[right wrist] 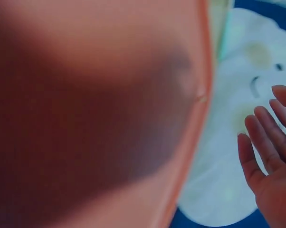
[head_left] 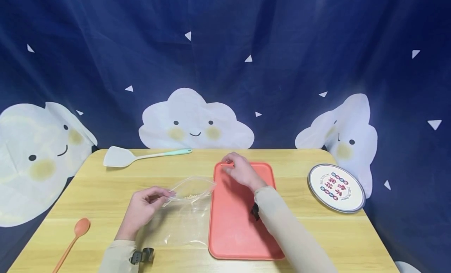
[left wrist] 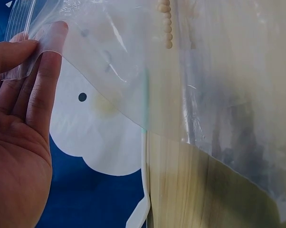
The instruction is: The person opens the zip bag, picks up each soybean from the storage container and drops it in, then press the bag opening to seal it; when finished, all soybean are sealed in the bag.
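My left hand [head_left: 142, 206] pinches the rim of a clear zip-lock bag [head_left: 186, 222] between thumb and fingers, and the bag's mouth gapes. Small pale round pieces, like soybeans [left wrist: 165, 23], lie inside it; whether they are beans or beads I cannot tell. To the right of the bag, a red rectangular tray [head_left: 229, 226] lies on the table. Over the tray's far part hovers my right hand [head_left: 241, 171]. Its fingers are loosely extended and hold nothing in the right wrist view. A tiny pale speck shows at the tray's rim [right wrist: 201, 109].
On the wooden table [head_left: 299, 241] a white spatula with a mint handle [head_left: 121, 157] lies along the back edge. An orange spoon [head_left: 82, 227] is at the front left. A round patterned plate [head_left: 347, 198] sits at the right edge. Behind hangs a dark blue cloud-print curtain [head_left: 218, 65].
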`<state>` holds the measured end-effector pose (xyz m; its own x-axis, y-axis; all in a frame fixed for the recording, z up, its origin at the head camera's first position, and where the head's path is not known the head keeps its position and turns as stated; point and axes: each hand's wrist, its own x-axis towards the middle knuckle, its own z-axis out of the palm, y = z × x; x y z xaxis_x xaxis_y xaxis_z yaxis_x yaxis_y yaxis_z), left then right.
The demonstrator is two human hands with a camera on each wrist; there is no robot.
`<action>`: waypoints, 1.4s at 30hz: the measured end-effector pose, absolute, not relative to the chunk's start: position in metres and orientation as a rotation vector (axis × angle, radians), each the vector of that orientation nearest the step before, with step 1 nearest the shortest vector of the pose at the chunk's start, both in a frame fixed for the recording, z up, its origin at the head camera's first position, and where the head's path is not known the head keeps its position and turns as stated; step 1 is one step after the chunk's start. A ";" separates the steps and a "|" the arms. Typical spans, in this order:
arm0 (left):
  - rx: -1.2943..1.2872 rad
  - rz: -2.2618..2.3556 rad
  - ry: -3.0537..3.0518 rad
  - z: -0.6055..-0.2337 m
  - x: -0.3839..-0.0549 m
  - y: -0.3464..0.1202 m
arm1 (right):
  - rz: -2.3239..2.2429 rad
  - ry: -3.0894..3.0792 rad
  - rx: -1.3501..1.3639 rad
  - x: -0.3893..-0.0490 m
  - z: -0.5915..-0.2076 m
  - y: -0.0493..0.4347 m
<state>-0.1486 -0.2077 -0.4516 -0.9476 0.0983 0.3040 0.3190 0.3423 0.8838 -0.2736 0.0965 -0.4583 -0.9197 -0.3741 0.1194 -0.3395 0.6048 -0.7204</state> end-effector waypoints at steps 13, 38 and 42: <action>-0.427 -1.661 -2.372 -0.437 -0.139 -0.202 | -0.888 2.832 -0.789 -0.304 -0.498 0.089; -0.410 -1.699 -2.365 -0.469 -0.152 -0.217 | -0.665 2.856 -0.758 -0.309 -0.498 0.080; -0.421 -1.725 -2.348 -0.467 -0.152 -0.217 | -0.673 2.837 -0.737 -0.308 -0.497 0.082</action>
